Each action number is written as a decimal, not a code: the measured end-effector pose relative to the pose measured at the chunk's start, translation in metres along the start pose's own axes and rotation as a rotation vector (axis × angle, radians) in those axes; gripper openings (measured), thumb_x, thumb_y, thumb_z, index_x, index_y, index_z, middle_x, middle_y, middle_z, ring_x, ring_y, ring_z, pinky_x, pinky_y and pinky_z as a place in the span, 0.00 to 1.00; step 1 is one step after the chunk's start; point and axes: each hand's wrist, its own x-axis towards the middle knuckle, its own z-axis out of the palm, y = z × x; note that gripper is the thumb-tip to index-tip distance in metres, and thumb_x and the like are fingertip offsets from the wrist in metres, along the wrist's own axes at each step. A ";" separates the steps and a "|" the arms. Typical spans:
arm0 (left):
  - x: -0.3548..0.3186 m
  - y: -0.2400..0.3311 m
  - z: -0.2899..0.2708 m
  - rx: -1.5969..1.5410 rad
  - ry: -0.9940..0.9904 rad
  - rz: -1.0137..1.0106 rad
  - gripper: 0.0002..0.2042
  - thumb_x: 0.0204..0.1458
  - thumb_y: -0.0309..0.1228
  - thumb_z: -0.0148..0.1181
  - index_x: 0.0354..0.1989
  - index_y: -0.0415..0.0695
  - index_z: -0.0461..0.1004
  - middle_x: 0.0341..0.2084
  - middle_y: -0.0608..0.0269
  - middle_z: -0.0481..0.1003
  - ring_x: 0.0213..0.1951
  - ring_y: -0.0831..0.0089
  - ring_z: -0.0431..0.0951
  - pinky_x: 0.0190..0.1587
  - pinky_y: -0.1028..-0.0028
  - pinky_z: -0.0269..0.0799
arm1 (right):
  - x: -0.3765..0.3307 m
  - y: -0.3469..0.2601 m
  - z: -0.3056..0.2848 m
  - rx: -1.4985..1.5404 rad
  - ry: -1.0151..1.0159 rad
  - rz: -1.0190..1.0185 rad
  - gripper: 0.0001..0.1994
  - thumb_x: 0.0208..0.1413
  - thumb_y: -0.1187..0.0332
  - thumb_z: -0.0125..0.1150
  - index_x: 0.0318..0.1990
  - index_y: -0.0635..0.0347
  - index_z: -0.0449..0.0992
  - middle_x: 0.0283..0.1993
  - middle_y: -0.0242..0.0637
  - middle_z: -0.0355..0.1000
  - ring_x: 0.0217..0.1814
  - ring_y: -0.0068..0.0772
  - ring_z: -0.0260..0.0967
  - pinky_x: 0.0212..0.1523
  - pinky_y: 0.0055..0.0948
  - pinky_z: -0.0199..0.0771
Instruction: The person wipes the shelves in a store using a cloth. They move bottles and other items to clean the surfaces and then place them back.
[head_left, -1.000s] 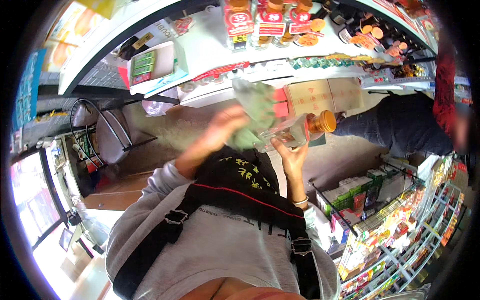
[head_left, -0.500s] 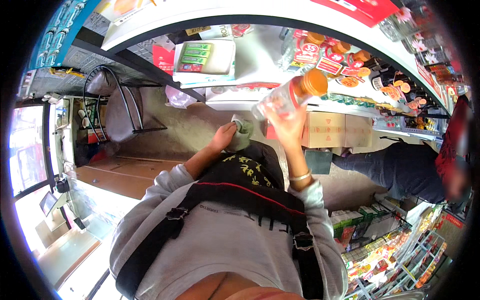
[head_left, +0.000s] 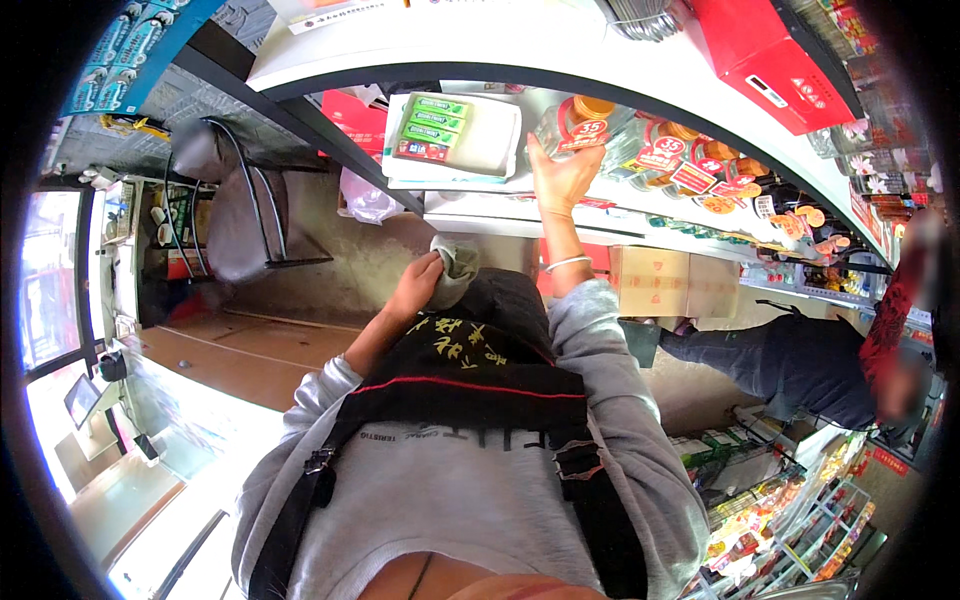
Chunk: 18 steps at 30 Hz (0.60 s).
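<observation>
My right hand (head_left: 566, 180) reaches up to the white shelf (head_left: 470, 200), its fingers around a clear bottle (head_left: 553, 124) with an orange cap. This bottle stands at the left end of a row of similar orange-capped bottles (head_left: 690, 135) with red-and-white tags. A crumpled grey-green cloth (head_left: 458, 266) is gripped in my left hand (head_left: 415, 284), held low in front of my black apron (head_left: 465, 350). Left of the gripped bottle, a white tray (head_left: 490, 135) carries several green packs (head_left: 432, 122) and a red one.
A red box (head_left: 765, 70) rests on the upper shelf. Cardboard cartons (head_left: 655, 280) sit under the shelves. A chair (head_left: 245, 225) stands at the left, with a brown board (head_left: 240, 345) nearer me. Another person (head_left: 800, 350) is at the right, near snack racks (head_left: 770, 520).
My right hand has carried the bottle up and away from me, from in front of the shelf onto it. The left hand with the cloth has shifted slightly left. The view has moved a little.
</observation>
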 end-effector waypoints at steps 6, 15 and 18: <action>-0.006 0.016 0.012 0.006 0.019 -0.034 0.14 0.59 0.33 0.43 0.42 0.36 0.70 0.32 0.57 0.74 0.38 0.73 0.70 0.45 0.73 0.65 | -0.001 -0.001 0.015 -0.101 0.056 0.056 0.36 0.28 0.56 0.76 0.42 0.70 0.63 0.39 0.49 0.62 0.45 0.52 0.62 0.47 0.46 0.64; 0.009 0.030 0.029 0.010 -0.035 -0.031 0.13 0.58 0.33 0.43 0.43 0.37 0.70 0.33 0.57 0.73 0.38 0.71 0.70 0.44 0.72 0.65 | -0.007 0.013 0.012 -0.128 -0.036 -0.044 0.40 0.32 0.57 0.74 0.47 0.73 0.56 0.44 0.53 0.59 0.49 0.54 0.59 0.49 0.46 0.63; 0.016 0.030 0.038 -0.069 -0.007 -0.018 0.13 0.58 0.32 0.44 0.44 0.37 0.70 0.33 0.58 0.74 0.39 0.72 0.71 0.45 0.73 0.65 | -0.006 0.020 0.003 -0.031 -0.124 -0.113 0.43 0.32 0.58 0.75 0.51 0.74 0.54 0.48 0.54 0.57 0.52 0.52 0.57 0.55 0.45 0.57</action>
